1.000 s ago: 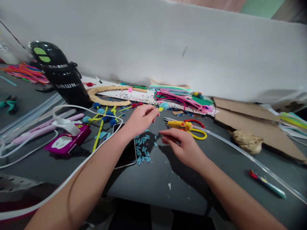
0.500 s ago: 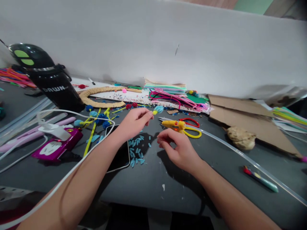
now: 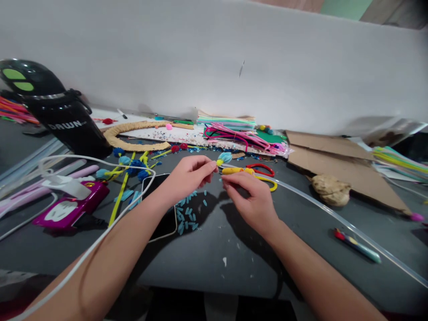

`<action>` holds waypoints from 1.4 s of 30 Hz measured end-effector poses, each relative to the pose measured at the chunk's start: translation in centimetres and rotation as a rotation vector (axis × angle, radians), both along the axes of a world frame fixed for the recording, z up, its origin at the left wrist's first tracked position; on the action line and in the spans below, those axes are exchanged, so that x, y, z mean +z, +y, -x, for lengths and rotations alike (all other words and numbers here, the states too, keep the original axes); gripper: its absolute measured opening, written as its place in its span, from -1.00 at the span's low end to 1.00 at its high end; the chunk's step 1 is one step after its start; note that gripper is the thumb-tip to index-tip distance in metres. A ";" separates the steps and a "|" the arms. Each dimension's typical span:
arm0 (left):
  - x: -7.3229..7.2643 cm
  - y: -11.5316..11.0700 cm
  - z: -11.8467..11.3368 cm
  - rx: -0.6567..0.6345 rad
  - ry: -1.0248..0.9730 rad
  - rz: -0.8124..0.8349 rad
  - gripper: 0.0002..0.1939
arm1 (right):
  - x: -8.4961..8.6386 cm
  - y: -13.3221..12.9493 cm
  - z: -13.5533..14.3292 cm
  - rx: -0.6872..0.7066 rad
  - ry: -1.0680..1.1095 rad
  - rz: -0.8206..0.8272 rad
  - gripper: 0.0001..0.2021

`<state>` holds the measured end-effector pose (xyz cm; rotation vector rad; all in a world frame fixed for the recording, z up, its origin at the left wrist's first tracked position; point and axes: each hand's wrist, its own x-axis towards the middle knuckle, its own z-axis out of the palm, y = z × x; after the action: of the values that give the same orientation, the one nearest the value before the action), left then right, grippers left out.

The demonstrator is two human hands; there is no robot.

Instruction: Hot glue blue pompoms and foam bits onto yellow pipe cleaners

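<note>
Between the thumb and fingers of my left hand [image 3: 192, 178] is a small blue and yellow fuzzy flower [image 3: 224, 158], its blue petals pointing up and right. Just right of it is my right hand [image 3: 252, 196], thumb and fingertips brought together; a tiny light blue bit shows at the tips, too small to make out well. Many loose light blue pieces [image 3: 189, 211] lie on the table below my left hand, beside a phone [image 3: 169, 223]. Yellow-handled scissors and a yellow glue gun [image 3: 234, 170] lie behind my right hand.
A black bottle [image 3: 72, 120] and a purple power block [image 3: 72, 207] are at the left. A white cable crosses my left forearm. Pink pipe cleaners [image 3: 240, 136] lie at the back. Cardboard [image 3: 347, 171], a beige lump [image 3: 331, 189] and a pen [image 3: 357, 246] are at the right.
My right hand has moved up, close to the flower, and its fingers have closed together. The flower in my left hand has shifted slightly right. The whole view has shifted a little.
</note>
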<state>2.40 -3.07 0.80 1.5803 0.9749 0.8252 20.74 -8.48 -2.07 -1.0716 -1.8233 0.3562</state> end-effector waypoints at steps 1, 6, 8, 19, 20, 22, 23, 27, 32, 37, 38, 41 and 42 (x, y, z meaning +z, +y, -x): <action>-0.1 -0.1 -0.2 -0.017 -0.033 0.018 -0.70 | 0.0 0.0 0.0 -0.007 0.019 0.001 -0.80; -0.6 -0.3 -0.6 -0.085 -0.152 0.121 -0.67 | -0.2 -0.1 0.2 -0.038 0.133 0.031 -0.80; -0.7 -0.3 -0.7 -0.090 -0.167 0.159 -0.68 | -0.2 -0.2 0.3 -0.056 0.175 0.044 -0.82; -0.7 -0.7 -0.9 -0.131 -0.127 0.173 -0.66 | -0.3 -0.2 0.6 -0.082 0.169 -0.142 -0.84; -0.7 -0.8 -0.9 -0.134 -0.114 0.164 -0.66 | -0.3 -0.2 0.6 -0.081 0.165 -0.163 -0.83; -0.6 -0.8 -1.0 -0.142 -0.088 0.147 -0.65 | -0.3 -0.2 0.5 -0.062 0.145 -0.200 -0.80; -0.5 -0.8 -1.0 -0.144 -0.077 0.139 -0.65 | -0.3 -0.2 0.5 -0.049 0.132 -0.215 -0.79; -0.2 -0.9 -0.9 -0.134 -0.055 0.092 -0.62 | -0.3 -0.2 0.4 -0.036 0.085 -0.263 -0.76; -0.2 -0.9 -1.0 -0.139 -0.055 0.080 -0.64 | -0.3 -0.2 0.4 -0.039 0.079 -0.307 -0.76; -0.5 -0.8 -1.0 -0.161 -0.107 0.168 -0.67 | -0.3 -0.2 0.2 -0.036 0.046 -0.348 -0.74; -0.5 -0.8 -1.0 -0.160 -0.128 0.196 -0.67 | -0.3 -0.2 0.2 -0.034 0.034 -0.360 -0.74; -0.7 -0.7 -1.0 -0.156 -0.185 0.263 -0.66 | -0.3 -0.2 0.1 -0.033 -0.003 -0.383 -0.74; -0.7 -0.7 -1.0 -0.156 -0.191 0.265 -0.66 | -0.3 -0.2 0.1 -0.036 -0.013 -0.385 -0.74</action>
<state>3.38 -3.79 0.11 1.3057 0.7775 0.6931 20.64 -8.70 -2.38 -0.8360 -1.7884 -0.0259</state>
